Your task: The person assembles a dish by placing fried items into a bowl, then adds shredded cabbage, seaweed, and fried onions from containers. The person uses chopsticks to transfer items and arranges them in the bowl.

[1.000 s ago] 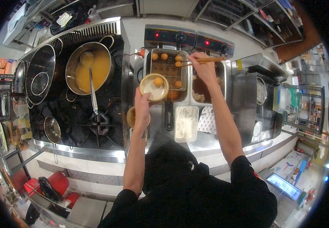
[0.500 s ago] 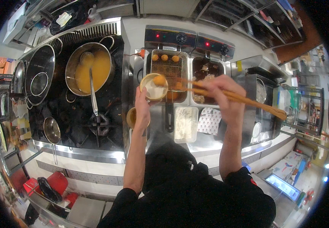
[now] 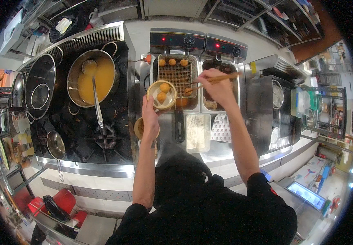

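My left hand (image 3: 150, 116) grips a small round bowl (image 3: 171, 99) with a pale inside, tilted over the front left of the fryer basket. Two golden-brown fried balls (image 3: 161, 97) sit in it. Long wooden chopsticks (image 3: 225, 76) are pinched in my right hand (image 3: 218, 89), above the right fryer well. Their tips reach left toward a fried ball (image 3: 188, 91) at the basket's front right corner; whether they touch it I cannot tell. Along the back of the wire basket (image 3: 172, 75) lie three more balls.
The basket's black handle (image 3: 179, 128) points toward me. Beside it are a white rectangular tray (image 3: 198, 134) and patterned paper (image 3: 221, 130). Left, a large pot (image 3: 82, 83) of yellow liquid holds a ladle (image 3: 97, 102) on the black stove. The right well (image 3: 235, 85) holds dark oil and pale pieces.
A ball that was blurred over the bowl now rests inside, and two balls show there. My right hand has moved left, with the chopstick tips now by the basket's front right corner.
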A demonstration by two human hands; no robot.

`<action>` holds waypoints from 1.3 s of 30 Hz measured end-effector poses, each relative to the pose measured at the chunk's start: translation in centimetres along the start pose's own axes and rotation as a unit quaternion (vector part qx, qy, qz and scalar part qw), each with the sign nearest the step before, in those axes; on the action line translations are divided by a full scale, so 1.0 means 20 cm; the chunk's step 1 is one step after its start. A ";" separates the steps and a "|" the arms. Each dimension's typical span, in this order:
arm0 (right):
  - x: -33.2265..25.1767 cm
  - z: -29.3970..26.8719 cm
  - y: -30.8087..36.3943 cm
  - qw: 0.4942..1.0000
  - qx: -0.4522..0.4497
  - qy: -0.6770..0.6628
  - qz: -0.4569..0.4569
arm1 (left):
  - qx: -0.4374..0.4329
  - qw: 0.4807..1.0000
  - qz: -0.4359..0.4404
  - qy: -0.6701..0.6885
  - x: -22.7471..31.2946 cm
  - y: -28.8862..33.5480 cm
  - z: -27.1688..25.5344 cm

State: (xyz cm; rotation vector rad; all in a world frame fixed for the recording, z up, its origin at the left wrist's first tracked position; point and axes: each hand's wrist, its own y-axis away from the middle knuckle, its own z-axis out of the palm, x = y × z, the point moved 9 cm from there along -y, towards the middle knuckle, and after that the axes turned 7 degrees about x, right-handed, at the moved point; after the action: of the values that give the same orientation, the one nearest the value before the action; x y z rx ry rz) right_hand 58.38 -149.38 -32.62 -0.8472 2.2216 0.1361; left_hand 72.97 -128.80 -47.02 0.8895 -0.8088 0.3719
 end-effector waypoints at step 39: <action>-0.44 -0.58 0.37 0.976 0.124 -0.175 0.042 | -0.086 0.996 -0.017 0.009 0.02 0.16 0.27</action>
State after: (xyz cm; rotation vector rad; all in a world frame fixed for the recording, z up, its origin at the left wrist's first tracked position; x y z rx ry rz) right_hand 51.27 -142.85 -19.46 -0.5448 1.8943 0.0423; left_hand 68.84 -131.36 -43.02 0.7376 -0.7963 0.2755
